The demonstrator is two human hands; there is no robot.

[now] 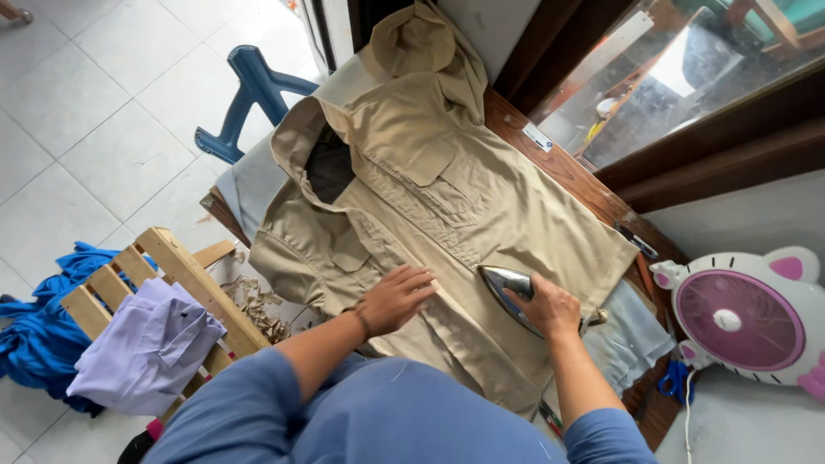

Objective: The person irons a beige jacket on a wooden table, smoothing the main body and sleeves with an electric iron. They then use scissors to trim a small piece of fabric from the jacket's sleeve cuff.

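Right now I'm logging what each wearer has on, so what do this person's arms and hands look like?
Both arms wear blue sleeves pushed up, which leaves the forearms bare. The left hand has a thin dark band at the wrist. The right hand is bare, with no glove; no ring or watch shows on either hand.

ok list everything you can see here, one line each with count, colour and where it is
shirt: one, khaki, spread flat on the table
iron: one, silver, on the shirt's front
table: one, dark wood, under the shirt
fan: one, white and pink, right edge
chair: one, blue plastic, upper left on the floor
wooden rack: one, pale, lower left
lilac garment: one, draped on the rack
blue cloth: one heap, on the floor
scissors: one pair, blue handles, below the fan
left hand: flat on the shirt
right hand: gripping the iron
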